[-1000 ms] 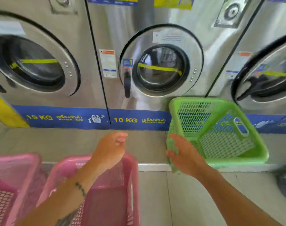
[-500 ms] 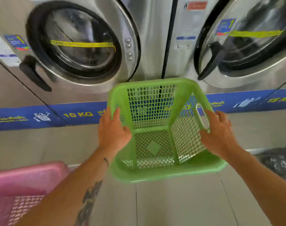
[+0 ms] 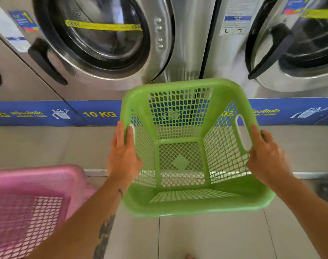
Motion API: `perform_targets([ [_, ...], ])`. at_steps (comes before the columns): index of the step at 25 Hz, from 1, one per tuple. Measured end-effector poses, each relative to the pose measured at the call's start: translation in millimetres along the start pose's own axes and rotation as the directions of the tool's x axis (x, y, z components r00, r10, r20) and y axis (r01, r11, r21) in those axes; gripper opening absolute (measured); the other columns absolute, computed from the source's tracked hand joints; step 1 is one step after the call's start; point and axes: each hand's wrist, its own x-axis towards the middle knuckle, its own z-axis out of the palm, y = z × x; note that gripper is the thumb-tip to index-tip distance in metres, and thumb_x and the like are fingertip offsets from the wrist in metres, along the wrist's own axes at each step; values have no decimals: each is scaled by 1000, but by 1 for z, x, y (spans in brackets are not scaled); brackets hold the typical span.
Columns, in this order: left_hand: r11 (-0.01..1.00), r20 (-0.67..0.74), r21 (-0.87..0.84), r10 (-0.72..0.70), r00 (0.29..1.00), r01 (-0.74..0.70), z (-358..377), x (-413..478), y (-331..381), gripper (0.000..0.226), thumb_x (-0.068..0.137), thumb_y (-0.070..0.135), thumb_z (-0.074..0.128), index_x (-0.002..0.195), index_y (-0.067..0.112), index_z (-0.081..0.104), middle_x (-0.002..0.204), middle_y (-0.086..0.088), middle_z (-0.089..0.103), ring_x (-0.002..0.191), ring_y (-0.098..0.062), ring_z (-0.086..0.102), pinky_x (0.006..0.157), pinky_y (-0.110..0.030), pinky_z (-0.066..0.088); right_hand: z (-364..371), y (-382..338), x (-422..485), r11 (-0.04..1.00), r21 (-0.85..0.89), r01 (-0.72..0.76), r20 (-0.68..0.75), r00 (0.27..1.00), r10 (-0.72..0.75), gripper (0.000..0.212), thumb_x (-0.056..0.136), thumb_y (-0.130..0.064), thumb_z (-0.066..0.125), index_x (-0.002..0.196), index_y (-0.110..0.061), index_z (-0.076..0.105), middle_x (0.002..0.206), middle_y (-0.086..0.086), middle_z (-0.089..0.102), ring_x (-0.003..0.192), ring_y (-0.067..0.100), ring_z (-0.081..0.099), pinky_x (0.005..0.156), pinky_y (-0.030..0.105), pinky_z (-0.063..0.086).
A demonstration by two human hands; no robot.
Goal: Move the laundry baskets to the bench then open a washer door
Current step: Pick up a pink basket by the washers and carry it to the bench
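Tiled floor (image 3: 215,238), pale grey. Pink basket (image 3: 28,202) sits on it at lower left. Washers (image 3: 187,43) stand on a raised step (image 3: 47,146) behind.

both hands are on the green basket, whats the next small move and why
Probably lift it and turn away from the washers to carry it off. The left hand and right hand grip opposite sides of the empty green basket, no bench is in view, and the pink basket waits on the floor.
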Motion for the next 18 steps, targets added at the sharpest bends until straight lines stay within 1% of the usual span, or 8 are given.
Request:
perform_targets([
  [3, 999, -24, -43, 8, 1000, -9, -3, -20, -19, 88, 65, -4, 55, 149, 12, 31, 163, -11, 7, 141, -36, 30, 113, -40, 34, 8, -7, -33, 999, 6, -39, 8, 999, 39, 81, 77, 1, 56, 149, -23, 26, 132, 17, 43, 89, 50, 60, 72, 52, 48],
  [5, 996, -50, -79, 44, 998, -48, -4, -38, -33, 89, 65, -6, 53, 149, 12, 32, 163, -9, 9, 140, -35, 33, 112, -40, 35, 13, -10, -66, 998, 50, -48, 2, 999, 48, 81, 77, 2, 56, 149, -21, 27, 134, 16, 42, 91, 50, 60, 73, 53, 48],
  [9, 986, -104, -157, 32, 994, -48, -7, -104, -63, 87, 65, -11, 58, 147, 11, 39, 161, -8, 20, 137, -32, 40, 108, -37, 37, 23, -6, -144, 989, 141, -32, -3, 999, 32, 82, 75, 3, 56, 150, -18, 31, 139, 16, 42, 100, 47, 58, 82, 55, 52],
  [10, 986, -116, -162, 23, 993, -41, -9, -122, -70, 87, 63, -12, 59, 146, 10, 41, 160, -9, 23, 137, -32, 41, 108, -34, 35, 24, -6, -160, 988, 146, -40, -3, 999, 41, 83, 75, 3, 57, 150, -20, 32, 141, 15, 42, 105, 46, 57, 85, 56, 51],
  [12, 984, -112, -175, 3, 994, -22, -12, -156, -83, 85, 63, -12, 60, 144, 6, 42, 159, -11, 26, 139, -30, 37, 112, -25, 24, 25, -11, -191, 985, 161, -61, 4, 998, 61, 84, 74, 4, 56, 150, -22, 33, 144, 13, 41, 111, 45, 55, 89, 56, 50],
  [14, 981, -71, -194, -16, 997, 2, -15, -177, -90, 83, 68, -11, 58, 146, 6, 38, 160, -9, 23, 144, -27, 28, 113, -18, 13, 27, -17, -212, 983, 156, -94, 29, 995, 91, 87, 74, 6, 54, 150, -28, 30, 142, 11, 43, 109, 43, 55, 88, 56, 51],
  [16, 976, -20, -214, -52, 998, 46, -15, -193, -95, 81, 75, -8, 56, 150, 9, 31, 163, -4, 16, 147, -24, 20, 112, -19, 10, 35, -20, -229, 985, 122, -121, 72, 991, 113, 92, 75, 6, 53, 151, -37, 24, 139, 9, 44, 104, 41, 58, 82, 57, 54],
  [18, 978, 17, -202, -45, 999, 48, -8, -206, -102, 80, 79, -7, 55, 152, 11, 27, 164, -3, 9, 148, -24, 17, 112, -23, 11, 47, -22, -244, 984, 98, -146, 116, 984, 134, 90, 75, 4, 54, 151, -35, 23, 138, 9, 45, 101, 39, 59, 77, 55, 55],
])
